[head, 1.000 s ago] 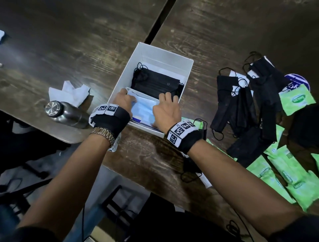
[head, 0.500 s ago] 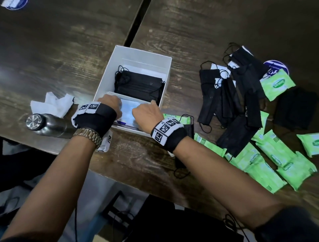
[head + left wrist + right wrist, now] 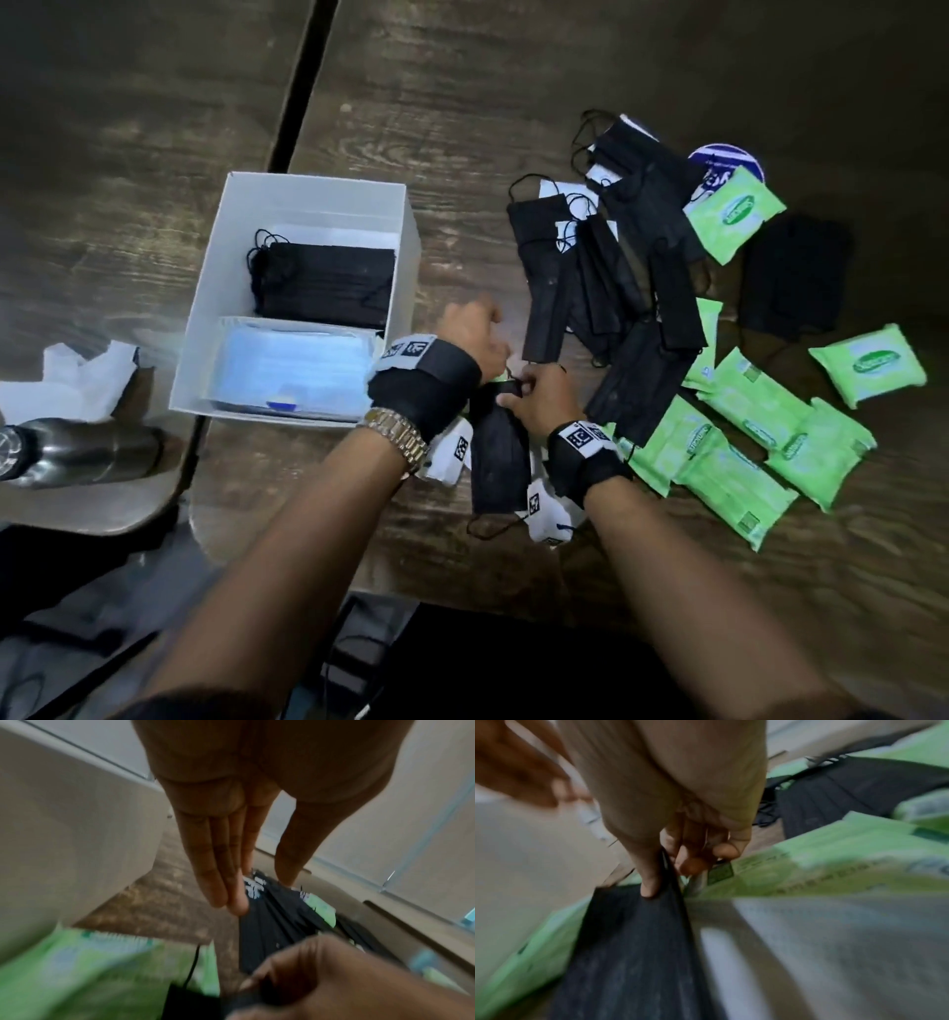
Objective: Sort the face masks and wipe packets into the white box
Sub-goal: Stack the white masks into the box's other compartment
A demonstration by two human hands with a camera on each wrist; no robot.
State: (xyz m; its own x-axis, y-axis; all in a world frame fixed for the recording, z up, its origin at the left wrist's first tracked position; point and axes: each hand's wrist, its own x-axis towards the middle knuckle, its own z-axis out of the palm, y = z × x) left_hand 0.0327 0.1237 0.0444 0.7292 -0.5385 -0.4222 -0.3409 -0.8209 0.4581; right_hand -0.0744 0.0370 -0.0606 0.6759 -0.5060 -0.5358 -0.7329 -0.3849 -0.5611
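Note:
The white box [image 3: 411, 231] holds a stack of black masks [image 3: 323, 282] at the back and a pack of blue masks [image 3: 287, 365] at the front. Just right of the box, my right hand [image 3: 534, 390] pinches the top edge of a black mask [image 3: 500, 457] [image 3: 628, 943] lying on the table. My left hand [image 3: 475, 329] [image 3: 231, 872] hovers beside it with straight fingers, holding nothing. More black masks [image 3: 606, 277] and green wipe packets [image 3: 744, 431] lie scattered to the right.
A steel bottle [image 3: 77, 452] and crumpled white tissue [image 3: 72, 375] sit left of the box near the table edge. A round blue-white sticker [image 3: 724, 159] shows under the far masks. A dark gap [image 3: 303, 87] runs between two wooden tabletops.
Both hands left the blue masks in the box and moved right. My right hand has taken hold of a black mask beside the box.

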